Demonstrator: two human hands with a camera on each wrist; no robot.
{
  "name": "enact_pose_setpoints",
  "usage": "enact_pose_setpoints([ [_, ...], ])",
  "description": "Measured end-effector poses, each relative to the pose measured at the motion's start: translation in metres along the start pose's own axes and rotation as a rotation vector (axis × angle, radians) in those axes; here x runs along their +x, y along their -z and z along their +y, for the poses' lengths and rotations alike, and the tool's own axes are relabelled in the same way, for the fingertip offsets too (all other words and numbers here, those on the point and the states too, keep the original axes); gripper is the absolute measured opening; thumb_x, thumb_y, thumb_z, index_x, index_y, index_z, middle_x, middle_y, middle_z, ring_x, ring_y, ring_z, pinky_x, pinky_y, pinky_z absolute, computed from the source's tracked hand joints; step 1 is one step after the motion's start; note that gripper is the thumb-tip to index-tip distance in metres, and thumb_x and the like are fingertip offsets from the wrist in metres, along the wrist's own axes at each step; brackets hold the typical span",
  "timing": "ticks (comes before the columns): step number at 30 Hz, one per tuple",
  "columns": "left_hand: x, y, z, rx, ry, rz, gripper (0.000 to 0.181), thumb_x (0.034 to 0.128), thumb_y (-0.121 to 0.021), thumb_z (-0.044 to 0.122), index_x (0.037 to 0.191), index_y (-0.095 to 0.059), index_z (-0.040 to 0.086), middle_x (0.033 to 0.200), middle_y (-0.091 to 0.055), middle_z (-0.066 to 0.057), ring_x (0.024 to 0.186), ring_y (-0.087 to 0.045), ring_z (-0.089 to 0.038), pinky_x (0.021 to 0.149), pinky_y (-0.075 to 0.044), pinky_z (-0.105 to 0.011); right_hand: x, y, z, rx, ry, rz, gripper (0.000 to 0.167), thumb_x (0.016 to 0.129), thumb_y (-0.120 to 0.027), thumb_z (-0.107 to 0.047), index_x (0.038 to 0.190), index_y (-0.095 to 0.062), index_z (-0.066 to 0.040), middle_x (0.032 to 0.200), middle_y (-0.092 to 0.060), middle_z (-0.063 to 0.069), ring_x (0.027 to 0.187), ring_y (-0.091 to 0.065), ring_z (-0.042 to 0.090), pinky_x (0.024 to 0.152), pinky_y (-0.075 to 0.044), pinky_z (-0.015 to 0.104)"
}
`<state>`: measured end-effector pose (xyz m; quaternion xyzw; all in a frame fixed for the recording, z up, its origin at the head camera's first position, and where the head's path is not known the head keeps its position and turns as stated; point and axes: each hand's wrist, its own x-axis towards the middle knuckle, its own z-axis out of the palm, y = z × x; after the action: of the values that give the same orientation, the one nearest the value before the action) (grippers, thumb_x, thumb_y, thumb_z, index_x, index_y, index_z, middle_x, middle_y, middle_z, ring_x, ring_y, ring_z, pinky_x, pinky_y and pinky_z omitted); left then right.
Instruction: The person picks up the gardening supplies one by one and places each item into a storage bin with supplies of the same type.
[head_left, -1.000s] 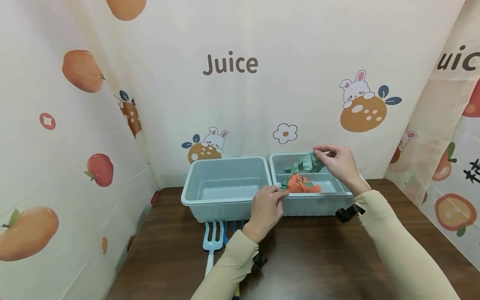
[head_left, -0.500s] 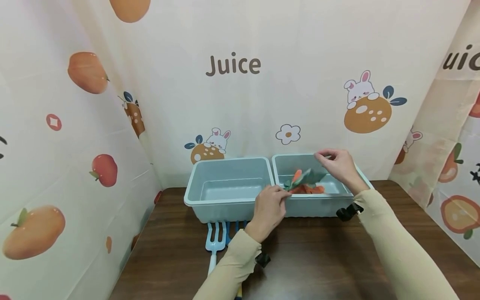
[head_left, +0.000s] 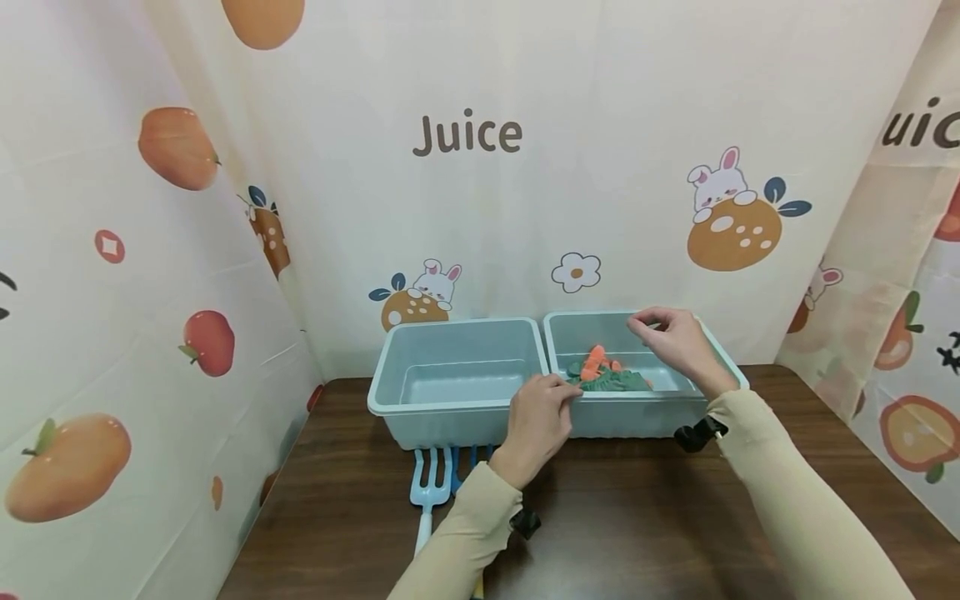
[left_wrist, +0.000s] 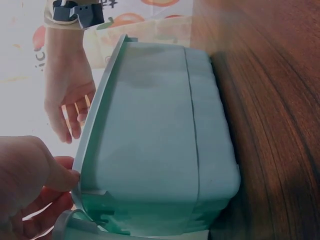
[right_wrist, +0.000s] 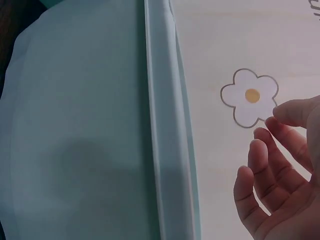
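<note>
A soft, crumpled green-and-orange cloth item, glove-like in its finger-shaped orange parts (head_left: 592, 363), lies in the right-hand pale blue bin (head_left: 637, 412). Its green part (head_left: 617, 382) is spread over the front, along the inside of the near wall. My left hand (head_left: 536, 421) pinches the bin's rim near its front left corner; in the left wrist view the thumb (left_wrist: 67, 178) rests against that rim. Above the bin's right half hovers my right hand (head_left: 678, 343), fingers loosely bent, thumb close to the index finger, nothing between them.
A second pale blue bin (head_left: 450, 425) stands just left of the first. In front of it on the dark wooden table (head_left: 622, 508) lie a light blue toy fork (head_left: 431, 492) and a darker blue tool (head_left: 456, 471), partly under my left sleeve. A printed curtain (head_left: 480, 217) hangs behind.
My right hand has let go of the green part, which dropped from raised to lying over the orange in the bin. My left hand has stayed at the rim.
</note>
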<state>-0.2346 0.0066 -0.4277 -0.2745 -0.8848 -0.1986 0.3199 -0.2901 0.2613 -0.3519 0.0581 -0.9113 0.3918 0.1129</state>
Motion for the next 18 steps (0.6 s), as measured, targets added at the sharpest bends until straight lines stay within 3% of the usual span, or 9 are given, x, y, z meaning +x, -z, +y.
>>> enact_pose_setpoints([
  [8, -0.001, -0.001, 0.002, 0.017, 0.01, 0.005, 0.02, 0.0985, -0.073, 0.008, 0.105, -0.086, 0.023, 0.101, -0.079, 0.006, 0.089, -0.071, -0.013, 0.076, -0.059, -0.022, -0.008, -0.004, -0.004, 0.03, 0.061, 0.032, 0.039, 0.108, -0.061, -0.034, 0.124, -0.075, -0.001, 0.114, -0.075, 0.021, 0.078, -0.066, 0.005, 0.07, -0.055, 0.022],
  [18, -0.006, -0.004, 0.007, 0.1, -0.049, 0.034, 0.021, 0.0961, -0.074, 0.007, 0.11, -0.083, 0.021, 0.101, -0.076, 0.005, 0.092, -0.071, -0.012, 0.078, -0.061, -0.022, -0.017, -0.005, 0.001, 0.069, 0.105, 0.025, 0.034, 0.11, -0.059, -0.031, 0.119, -0.074, -0.001, 0.108, -0.076, 0.018, 0.078, -0.066, 0.007, 0.07, -0.056, 0.022],
])
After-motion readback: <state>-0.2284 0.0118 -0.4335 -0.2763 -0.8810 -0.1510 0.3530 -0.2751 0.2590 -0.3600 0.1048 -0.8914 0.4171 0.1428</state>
